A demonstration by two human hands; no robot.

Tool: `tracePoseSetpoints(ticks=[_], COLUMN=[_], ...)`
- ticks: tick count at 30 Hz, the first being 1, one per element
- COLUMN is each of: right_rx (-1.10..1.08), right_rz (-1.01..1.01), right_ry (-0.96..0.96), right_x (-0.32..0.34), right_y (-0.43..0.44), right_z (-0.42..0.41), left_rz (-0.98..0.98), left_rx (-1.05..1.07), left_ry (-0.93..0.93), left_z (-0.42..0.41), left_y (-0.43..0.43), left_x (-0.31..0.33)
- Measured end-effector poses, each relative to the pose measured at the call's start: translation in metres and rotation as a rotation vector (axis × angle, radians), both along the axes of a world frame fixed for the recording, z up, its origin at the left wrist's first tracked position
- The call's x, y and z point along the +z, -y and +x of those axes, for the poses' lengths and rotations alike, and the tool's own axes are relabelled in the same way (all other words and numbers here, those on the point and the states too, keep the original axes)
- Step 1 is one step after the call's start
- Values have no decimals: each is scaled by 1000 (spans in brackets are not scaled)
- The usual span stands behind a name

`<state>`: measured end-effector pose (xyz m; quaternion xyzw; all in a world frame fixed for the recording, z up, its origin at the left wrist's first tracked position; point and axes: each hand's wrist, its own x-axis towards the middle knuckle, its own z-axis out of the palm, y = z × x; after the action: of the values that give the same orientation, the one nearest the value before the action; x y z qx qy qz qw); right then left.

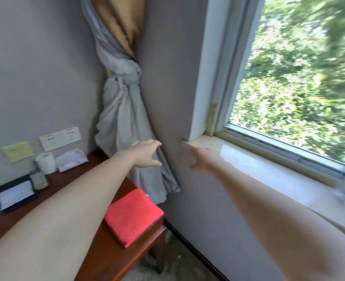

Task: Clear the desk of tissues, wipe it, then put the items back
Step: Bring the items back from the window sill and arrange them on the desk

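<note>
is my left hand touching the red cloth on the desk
Apart. The head view shows the left hand open, up in front of the grey curtain, while the red cloth lies folded lower down at the corner of the desk.

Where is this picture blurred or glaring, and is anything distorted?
Head view: motion blur smears the foliage outside and the right hand; daylight glares on the windowsill; the wide lens bows the window frame; the red cloth looks sharpest.

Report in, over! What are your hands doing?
Hands open, empty: left hand, right hand, stretched toward wall. Folded red cloth on desk, untouched. Uncleared: tissue pack, paper roll.
</note>
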<state>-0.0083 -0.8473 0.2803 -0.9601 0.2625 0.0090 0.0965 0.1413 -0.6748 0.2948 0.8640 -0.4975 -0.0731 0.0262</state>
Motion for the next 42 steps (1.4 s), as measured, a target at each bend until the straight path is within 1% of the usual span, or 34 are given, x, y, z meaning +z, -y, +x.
tracePoseSetpoints(ticks=[6, 10, 15, 19, 25, 29, 32, 38, 42], right_rx=[-274, -438, -623, -722, -804, -890, -960, -1056, -1050], right_rz=[43, 35, 40, 21, 28, 71, 100, 198, 236], right_ry=[41, 55, 38, 14, 62, 107, 135, 242, 389], right_x=[4, 6, -4, -9, -14, -22, -27, -30, -32], right_y=[74, 111, 144, 166, 202, 226, 247, 282, 297], right_z=[-129, -215, -319, -374, -401, -398, -394, -388, -385], left_rz=[12, -21, -4, 6, 32, 63, 46, 35, 5], left_rx=[-269, -408, -547, -599, -606, -599, -636, -665, -682], left_ry=[10, -16, 4, 16, 27, 29, 45, -20, -117], left_z=[-92, -165, -249, -299, -333, -333, -331, -331, -333], left_y=[125, 193, 250, 282, 324, 355, 386, 448, 476], left_x=[-3, -4, -10, -12, -15, -23, -28, -36, -43])
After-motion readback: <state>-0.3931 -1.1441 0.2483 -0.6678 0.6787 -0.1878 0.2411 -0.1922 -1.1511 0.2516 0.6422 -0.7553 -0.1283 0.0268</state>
